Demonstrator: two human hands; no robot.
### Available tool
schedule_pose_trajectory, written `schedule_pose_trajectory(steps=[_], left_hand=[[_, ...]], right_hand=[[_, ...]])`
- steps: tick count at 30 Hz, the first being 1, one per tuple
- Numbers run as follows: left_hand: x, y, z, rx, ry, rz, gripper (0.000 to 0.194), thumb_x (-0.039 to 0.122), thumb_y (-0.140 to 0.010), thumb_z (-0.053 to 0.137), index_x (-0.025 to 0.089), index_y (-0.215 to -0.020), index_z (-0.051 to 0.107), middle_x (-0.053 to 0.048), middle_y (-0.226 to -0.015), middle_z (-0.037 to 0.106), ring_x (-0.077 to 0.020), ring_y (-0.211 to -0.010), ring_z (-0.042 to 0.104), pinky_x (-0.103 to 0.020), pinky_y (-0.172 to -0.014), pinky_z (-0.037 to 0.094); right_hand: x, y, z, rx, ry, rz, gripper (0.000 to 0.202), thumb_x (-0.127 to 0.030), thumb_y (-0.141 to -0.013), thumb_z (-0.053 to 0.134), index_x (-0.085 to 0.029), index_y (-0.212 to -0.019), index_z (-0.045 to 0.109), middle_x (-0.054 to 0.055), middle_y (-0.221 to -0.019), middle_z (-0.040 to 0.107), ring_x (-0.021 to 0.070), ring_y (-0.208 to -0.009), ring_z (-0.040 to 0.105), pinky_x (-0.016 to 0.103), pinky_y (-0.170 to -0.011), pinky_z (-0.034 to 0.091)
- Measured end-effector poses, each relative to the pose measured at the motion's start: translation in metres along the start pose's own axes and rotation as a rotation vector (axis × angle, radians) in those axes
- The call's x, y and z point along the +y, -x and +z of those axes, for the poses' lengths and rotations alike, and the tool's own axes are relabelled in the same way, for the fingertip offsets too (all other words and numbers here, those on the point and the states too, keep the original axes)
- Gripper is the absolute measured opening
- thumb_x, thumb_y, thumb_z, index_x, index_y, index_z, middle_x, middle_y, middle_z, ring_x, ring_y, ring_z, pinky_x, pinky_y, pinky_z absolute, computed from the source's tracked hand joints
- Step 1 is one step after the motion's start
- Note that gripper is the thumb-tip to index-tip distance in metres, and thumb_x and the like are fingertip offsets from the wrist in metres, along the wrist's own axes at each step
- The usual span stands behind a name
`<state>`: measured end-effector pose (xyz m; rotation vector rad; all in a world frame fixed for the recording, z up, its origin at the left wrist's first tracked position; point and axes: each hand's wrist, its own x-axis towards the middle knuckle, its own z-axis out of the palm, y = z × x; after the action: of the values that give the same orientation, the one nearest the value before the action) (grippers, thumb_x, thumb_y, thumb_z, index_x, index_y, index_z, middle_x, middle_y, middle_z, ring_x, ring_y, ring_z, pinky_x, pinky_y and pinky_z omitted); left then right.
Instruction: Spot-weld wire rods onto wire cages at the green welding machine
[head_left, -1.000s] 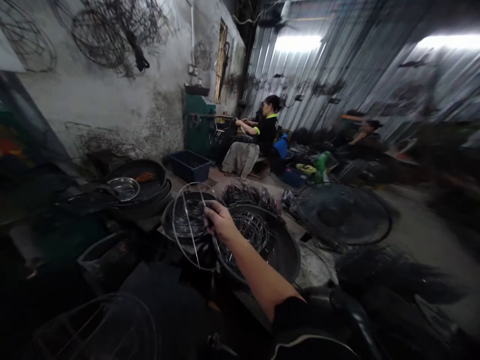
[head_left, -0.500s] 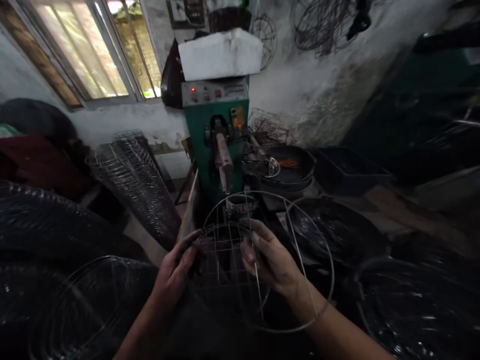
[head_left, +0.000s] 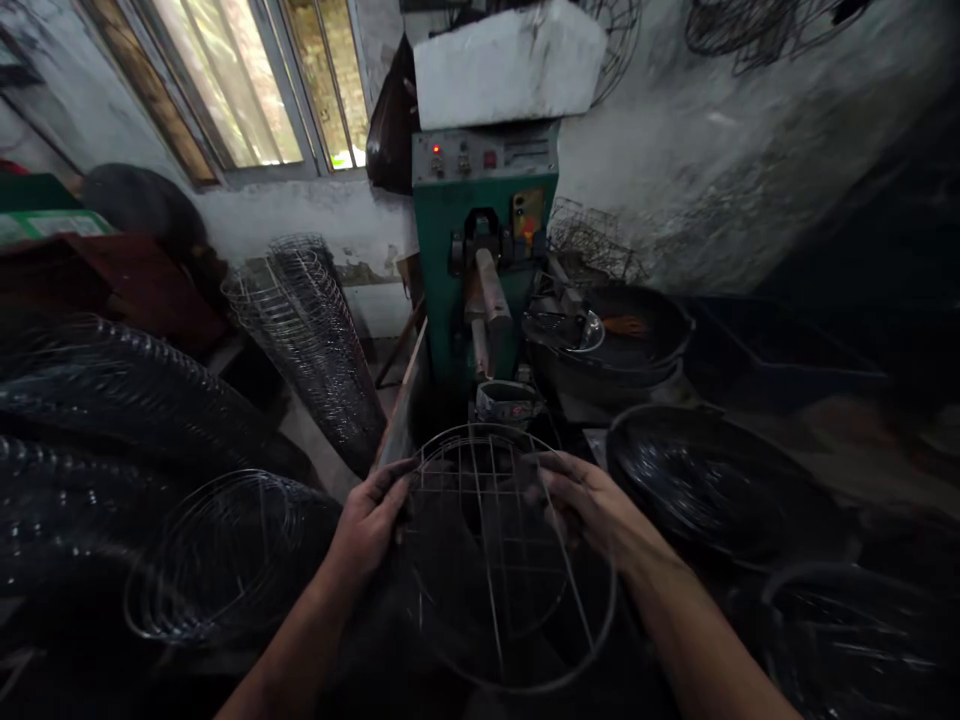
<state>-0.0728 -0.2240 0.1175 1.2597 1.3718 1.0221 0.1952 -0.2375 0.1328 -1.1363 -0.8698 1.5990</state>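
Between my hands, in front of me, is a round wire rack (head_left: 491, 580) with straight bars crossing its ring. Its circle tilts toward me, and further rings seem to lie right behind it, though darkness blurs them. My left hand (head_left: 377, 508) grips the upper left rim, thumb on the near side. My right hand (head_left: 589, 500) has its fingers curled round the upper right rim. Just beyond the rack stands a green machine (head_left: 441, 235) with a blunt arm (head_left: 493, 290) jutting toward me and a small dark container (head_left: 510, 400) below it.
Tall stacks of wire rings (head_left: 315, 340) lean on the left, with more ring stacks (head_left: 217, 560) nearer. To the right are a wide black pan (head_left: 645, 320) and a dark tub of shiny wire pieces (head_left: 682, 480). A white foam box (head_left: 510, 65) tops the machine.
The wire rack in my right hand has come left and down, lining up with the rings at my left hand. The camera has turned left and tilted down.
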Motion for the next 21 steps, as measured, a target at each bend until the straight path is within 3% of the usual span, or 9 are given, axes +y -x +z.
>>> schedule_pose_trajectory(steps=[3, 6, 10, 13, 17, 21], left_hand=[[-0.009, -0.008, -0.006, 0.05, -0.121, 0.111, 0.039, 0.046, -0.085, 0.057, 0.016, -0.107, 0.069, -0.007, -0.1, 0.073, -0.0235, -0.099, 0.067, -0.032, -0.091, 0.052], [-0.014, -0.013, -0.007, 0.081, -0.272, 0.173, 0.037, 0.039, -0.087, 0.053, 0.015, -0.111, 0.068, -0.009, -0.109, 0.072, -0.0248, -0.103, 0.066, -0.036, -0.098, 0.049], [-0.014, -0.019, -0.006, 0.073, -0.445, 0.211, 0.033, 0.034, -0.089, 0.05, 0.017, -0.11, 0.07, -0.011, -0.113, 0.072, -0.0262, -0.108, 0.065, -0.039, -0.103, 0.047], [-0.016, -0.025, -0.007, 0.023, -0.548, 0.261, 0.033, 0.03, -0.089, 0.046, 0.016, -0.106, 0.071, -0.013, -0.11, 0.071, -0.0277, -0.107, 0.065, -0.042, -0.103, 0.047], [-0.018, -0.027, -0.011, -0.042, -0.631, 0.263, 0.034, 0.027, -0.089, 0.043, 0.015, -0.107, 0.071, -0.014, -0.109, 0.07, -0.0272, -0.105, 0.065, -0.043, -0.101, 0.048], [-0.018, -0.025, -0.016, -0.059, -0.644, 0.263, 0.033, 0.026, -0.091, 0.044, 0.016, -0.111, 0.069, -0.012, -0.107, 0.071, -0.0258, -0.102, 0.065, -0.041, -0.101, 0.047]], right_hand=[[-0.003, 0.001, -0.012, 0.096, -0.07, 0.023, 0.044, -0.044, -0.068, 0.081, -0.019, -0.102, 0.068, 0.001, -0.069, 0.068, 0.0097, -0.045, 0.053, 0.02, -0.04, 0.039], [-0.002, 0.001, -0.015, 0.133, 0.063, -0.03, 0.047, -0.048, -0.073, 0.076, -0.018, -0.108, 0.067, 0.0, -0.066, 0.065, 0.0121, -0.048, 0.055, 0.022, -0.044, 0.042], [0.003, -0.006, -0.018, 0.177, 0.434, -0.179, 0.044, -0.051, -0.081, 0.064, -0.016, -0.108, 0.069, 0.001, -0.064, 0.064, 0.0174, -0.058, 0.059, 0.029, -0.055, 0.048], [0.006, -0.012, -0.021, 0.276, 0.798, -0.273, 0.041, -0.045, -0.087, 0.052, -0.016, -0.111, 0.069, 0.007, -0.081, 0.072, 0.0246, -0.08, 0.066, 0.036, -0.072, 0.051], [0.009, -0.016, -0.018, 0.34, 1.175, -0.229, 0.038, -0.037, -0.094, 0.04, -0.018, -0.114, 0.067, 0.011, -0.099, 0.074, 0.028, -0.091, 0.069, 0.038, -0.078, 0.049], [0.01, -0.016, -0.012, 0.369, 1.412, -0.159, 0.037, -0.035, -0.099, 0.036, -0.019, -0.117, 0.064, 0.011, -0.095, 0.075, 0.0273, -0.084, 0.07, 0.034, -0.07, 0.046]])
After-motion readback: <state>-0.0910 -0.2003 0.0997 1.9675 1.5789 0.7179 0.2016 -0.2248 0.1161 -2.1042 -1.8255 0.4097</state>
